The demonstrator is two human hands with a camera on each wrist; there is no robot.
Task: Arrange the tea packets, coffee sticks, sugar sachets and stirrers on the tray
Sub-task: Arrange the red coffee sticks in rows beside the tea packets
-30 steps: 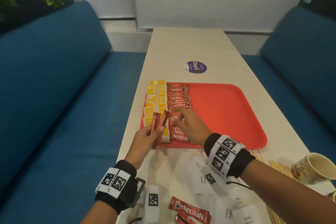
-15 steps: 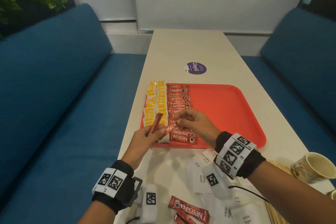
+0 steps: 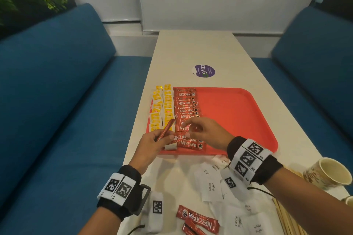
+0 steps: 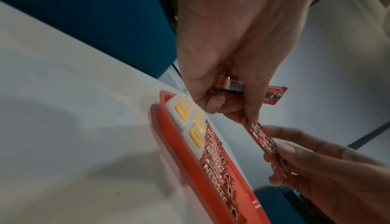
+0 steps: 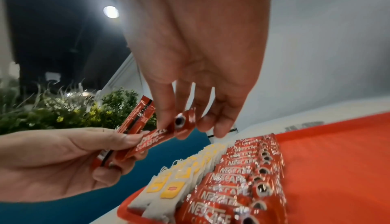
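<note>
— Where is the Nescafe coffee stick [image 5: 160, 137]?
— Above the red tray [image 3: 238, 116], pinched at its ends by right hand [image 3: 207, 133] and left hand [image 3: 150, 145]; a second stick is held left.
— Handling?
— Light, limp, slippery foil; ends are best gripped.

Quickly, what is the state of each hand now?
Left hand: holds coffee sticks.
Right hand: pinches one of those sticks by its end.
</note>
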